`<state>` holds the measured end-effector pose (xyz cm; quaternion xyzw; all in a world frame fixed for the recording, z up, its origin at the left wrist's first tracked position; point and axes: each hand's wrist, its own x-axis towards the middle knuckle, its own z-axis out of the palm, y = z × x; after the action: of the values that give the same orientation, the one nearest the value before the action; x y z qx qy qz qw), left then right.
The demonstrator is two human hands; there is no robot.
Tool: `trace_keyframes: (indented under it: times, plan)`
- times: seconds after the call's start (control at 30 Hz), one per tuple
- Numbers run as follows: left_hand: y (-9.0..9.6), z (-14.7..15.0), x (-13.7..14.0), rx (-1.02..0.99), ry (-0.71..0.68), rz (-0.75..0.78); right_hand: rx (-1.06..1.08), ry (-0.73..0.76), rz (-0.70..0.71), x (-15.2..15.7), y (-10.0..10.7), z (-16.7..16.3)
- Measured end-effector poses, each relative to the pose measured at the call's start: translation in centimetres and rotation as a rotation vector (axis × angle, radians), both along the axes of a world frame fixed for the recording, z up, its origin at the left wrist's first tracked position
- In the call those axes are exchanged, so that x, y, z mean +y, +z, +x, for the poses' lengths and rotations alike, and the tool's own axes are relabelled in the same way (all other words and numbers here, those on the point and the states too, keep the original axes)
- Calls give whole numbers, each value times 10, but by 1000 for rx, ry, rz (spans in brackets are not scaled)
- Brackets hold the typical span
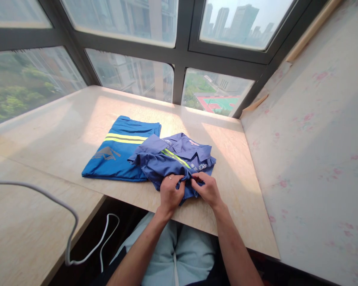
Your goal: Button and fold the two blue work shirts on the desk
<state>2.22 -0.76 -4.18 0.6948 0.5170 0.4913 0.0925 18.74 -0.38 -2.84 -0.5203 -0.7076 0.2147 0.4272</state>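
A dark blue work jacket [155,163] with a collar, white lettering and a yellow-green reflective stripe lies bunched on the wooden tabletop [226,214]. My left hand [172,190] pinches its front near the table's edge. Close beside it, my right hand [207,188] grips the same cloth between thumb and fingers. The fabric between the two hands is gathered, and the details there are too small to make out. Partly under the jacket's left side sits a folded brighter blue garment [125,167] with yellow reflective bands and a grey logo.
A white cable [47,194] loops over the lower left part of the table. Window frames [180,51] rise behind the tabletop, and a flowered wall [310,159] bounds it on the right. My legs [179,250] are below the front edge.
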Motion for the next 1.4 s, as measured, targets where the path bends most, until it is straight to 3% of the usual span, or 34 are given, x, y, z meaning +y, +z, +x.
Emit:
trace_keyframes:
  times: [0.27, 0.5, 0.67, 0.77, 0.87, 0.97, 1.07, 1.2, 1.4]
  plan:
    - [0, 0, 3, -104, -14, -63, 65, -76, -45, -1, 2, -3]
    - [4, -1, 1, -193, -4, -86, 216, 37, -237, -2, 11, 0]
    - [6, -1, 2, -188, -12, -65, 292, 84, -289, -1, 12, -1]
    - [6, -1, -2, -116, 37, 53, 323, 42, -277, -1, 9, -4]
    - [7, 0, -11, -28, 111, 285, 338, 5, -268, -1, 6, -6]
    - [11, 0, -15, 98, -46, 451, 343, 16, -235, -1, 6, -7]
    - [18, 1, -10, 204, -195, 339, 350, 45, -202, -2, 9, -8]
    - [23, -3, 0, 228, -182, 151, 362, 42, -200, -3, 11, -8]
    - [17, -10, 3, 246, -163, 43, 366, 112, -277, -5, 13, -8]
